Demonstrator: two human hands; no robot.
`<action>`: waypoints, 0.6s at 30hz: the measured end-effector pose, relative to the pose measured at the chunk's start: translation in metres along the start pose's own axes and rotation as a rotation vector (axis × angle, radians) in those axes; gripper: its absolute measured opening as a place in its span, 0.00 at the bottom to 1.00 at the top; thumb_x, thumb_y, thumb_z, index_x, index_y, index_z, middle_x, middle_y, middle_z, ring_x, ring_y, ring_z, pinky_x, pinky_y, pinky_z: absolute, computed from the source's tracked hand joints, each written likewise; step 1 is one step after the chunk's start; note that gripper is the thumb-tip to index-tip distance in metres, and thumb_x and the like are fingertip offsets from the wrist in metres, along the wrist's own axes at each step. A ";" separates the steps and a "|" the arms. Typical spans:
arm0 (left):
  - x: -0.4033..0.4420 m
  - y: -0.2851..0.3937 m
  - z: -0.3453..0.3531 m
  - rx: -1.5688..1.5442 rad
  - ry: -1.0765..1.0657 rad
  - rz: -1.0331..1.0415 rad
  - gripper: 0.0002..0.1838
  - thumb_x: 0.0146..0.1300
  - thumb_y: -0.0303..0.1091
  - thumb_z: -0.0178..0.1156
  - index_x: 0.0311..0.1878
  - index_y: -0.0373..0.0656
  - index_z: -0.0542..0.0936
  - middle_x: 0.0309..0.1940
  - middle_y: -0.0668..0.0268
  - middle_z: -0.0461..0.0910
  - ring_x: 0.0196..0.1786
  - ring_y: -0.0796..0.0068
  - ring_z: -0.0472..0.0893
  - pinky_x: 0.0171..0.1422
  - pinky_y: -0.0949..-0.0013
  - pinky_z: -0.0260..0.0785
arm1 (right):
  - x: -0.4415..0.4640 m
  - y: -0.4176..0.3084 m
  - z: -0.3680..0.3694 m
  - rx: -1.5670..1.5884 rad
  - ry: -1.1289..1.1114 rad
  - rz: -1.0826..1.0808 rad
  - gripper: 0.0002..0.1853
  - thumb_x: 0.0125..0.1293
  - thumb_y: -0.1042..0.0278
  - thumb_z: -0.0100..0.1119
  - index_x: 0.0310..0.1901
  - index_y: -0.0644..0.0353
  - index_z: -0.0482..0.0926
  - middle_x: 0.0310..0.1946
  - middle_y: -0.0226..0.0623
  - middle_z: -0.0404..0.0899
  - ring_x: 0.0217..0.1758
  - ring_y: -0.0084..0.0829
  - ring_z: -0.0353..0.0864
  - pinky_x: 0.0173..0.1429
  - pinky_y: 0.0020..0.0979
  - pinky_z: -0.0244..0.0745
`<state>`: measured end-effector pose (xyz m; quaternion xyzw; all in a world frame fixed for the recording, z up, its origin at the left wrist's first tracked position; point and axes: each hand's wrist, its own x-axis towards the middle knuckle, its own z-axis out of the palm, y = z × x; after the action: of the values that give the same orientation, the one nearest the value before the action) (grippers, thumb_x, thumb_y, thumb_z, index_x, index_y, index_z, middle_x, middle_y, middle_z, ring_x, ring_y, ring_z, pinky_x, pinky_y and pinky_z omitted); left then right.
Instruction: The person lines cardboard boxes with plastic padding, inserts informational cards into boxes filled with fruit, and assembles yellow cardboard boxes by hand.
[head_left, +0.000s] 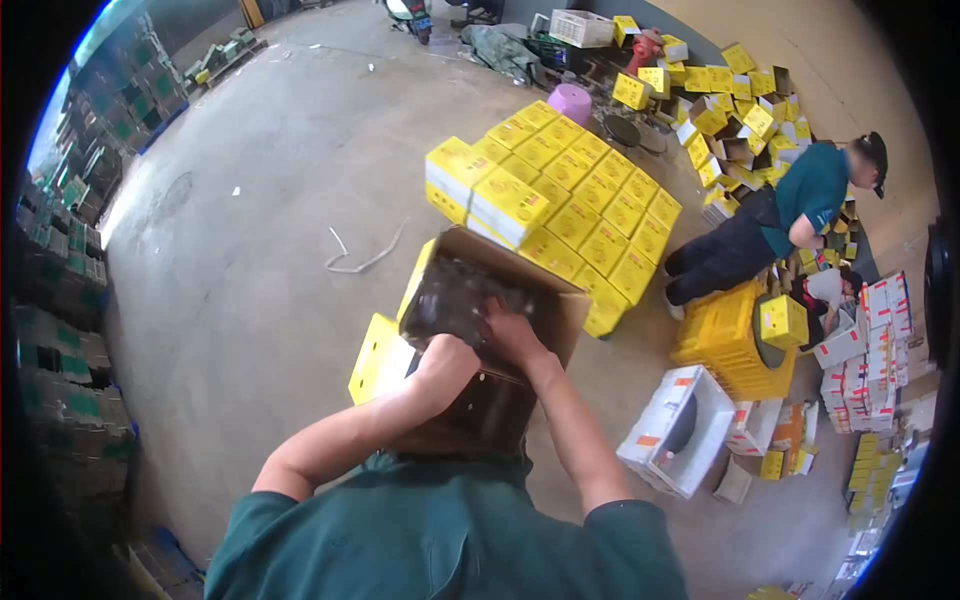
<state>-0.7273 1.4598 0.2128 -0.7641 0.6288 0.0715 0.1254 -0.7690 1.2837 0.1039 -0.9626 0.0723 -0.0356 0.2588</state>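
Above the floor [250, 250], our left hand [446, 364], fingers curled together, perhaps steadies the open carton [556, 312]; our right hand [508, 332] reaches inside, finger spread unclear.

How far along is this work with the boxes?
Partway, it seems. Many yellow boxes already stand stacked and look closed. In hand is an open carton: the right hand reaches in at dark contents, too blurred to identify, with the left hand by its near edge. Probably left: closing that carton and dealing with the loose boxes heaped by the wall, some open.
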 end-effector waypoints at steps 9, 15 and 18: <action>-0.069 -0.227 0.091 -0.042 0.093 -0.367 0.02 0.51 0.30 0.61 0.29 0.46 0.82 0.24 0.63 0.83 0.33 0.64 0.85 0.37 0.62 0.75 | 0.222 -0.119 0.091 0.141 -0.336 -0.272 0.42 0.62 0.55 0.63 0.72 0.58 0.53 0.55 0.59 0.74 0.49 0.59 0.79 0.54 0.47 0.76; -0.098 -0.414 0.083 -0.041 0.079 -0.577 0.03 0.54 0.29 0.58 0.31 0.46 0.80 0.25 0.60 0.81 0.34 0.59 0.83 0.37 0.58 0.73 | 0.443 -0.192 0.130 0.167 -0.334 -0.446 0.20 0.62 0.52 0.62 0.46 0.60 0.81 0.39 0.53 0.82 0.43 0.52 0.83 0.49 0.46 0.78; -0.108 -0.474 0.072 -0.092 0.150 -0.620 0.03 0.55 0.27 0.56 0.32 0.43 0.79 0.24 0.56 0.80 0.33 0.55 0.82 0.37 0.55 0.72 | 0.505 -0.226 0.116 0.003 -0.364 -0.415 0.14 0.61 0.59 0.56 0.30 0.59 0.85 0.31 0.48 0.84 0.40 0.48 0.84 0.45 0.46 0.79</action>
<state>-0.2812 1.6665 0.2207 -0.9272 0.3696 0.0017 0.0602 -0.2306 1.4545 0.1332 -0.9469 -0.1742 0.0855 0.2563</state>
